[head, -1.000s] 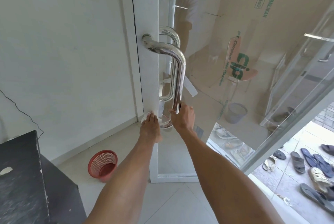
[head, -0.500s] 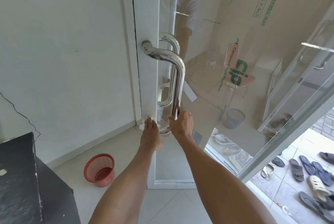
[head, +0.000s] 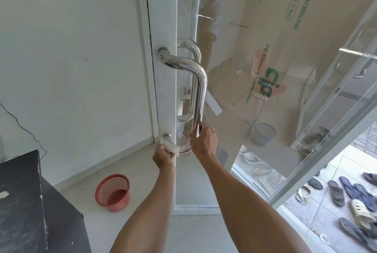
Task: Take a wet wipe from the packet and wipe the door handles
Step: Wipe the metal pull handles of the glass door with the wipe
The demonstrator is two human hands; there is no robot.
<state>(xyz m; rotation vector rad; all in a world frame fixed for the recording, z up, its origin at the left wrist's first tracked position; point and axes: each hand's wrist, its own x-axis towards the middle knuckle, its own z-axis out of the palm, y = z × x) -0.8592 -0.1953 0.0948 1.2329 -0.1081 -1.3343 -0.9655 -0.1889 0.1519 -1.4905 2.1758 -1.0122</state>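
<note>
The left hand (head: pixel 163 157) pinches a crumpled white wipe (head: pixel 171 147) against the lower bend of the polished tubular steel handle (head: pixel 201 89). The right hand (head: pixel 204 142) curls its fingers round the bar. Glass door (head: pixel 228 3); pale tiled floor (head: pixel 140 183).

The left hand (head: pixel 163 157) presses a wet wipe (head: pixel 171 146) onto the door handle's (head: pixel 201 89) lower bend. The right hand (head: pixel 204 142) grips its bar.

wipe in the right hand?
No, the left hand grips the wet wipe; the right hand grips the door handle bare.
</note>
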